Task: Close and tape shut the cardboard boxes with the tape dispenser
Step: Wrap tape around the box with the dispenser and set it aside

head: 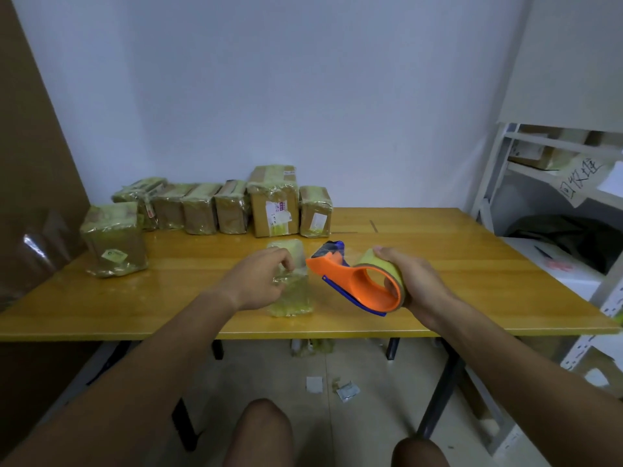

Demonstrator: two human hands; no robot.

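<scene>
A: can you read anything here?
B: not really. You've got handwritten characters on the paper sign [580, 178] at the shelf [499, 170], box labels [277, 214] too blurry.

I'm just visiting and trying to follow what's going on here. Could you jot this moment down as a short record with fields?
setting: wooden table against a white wall
left hand: on the small taped box near the table's front edge, fingers pinching at its top
right hand: grips the orange tape dispenser by its roll, held just right of that box
finished pile: row of taped boxes at the back
larger taped box: apart, at the left
floor: paper scraps under the table
</scene>
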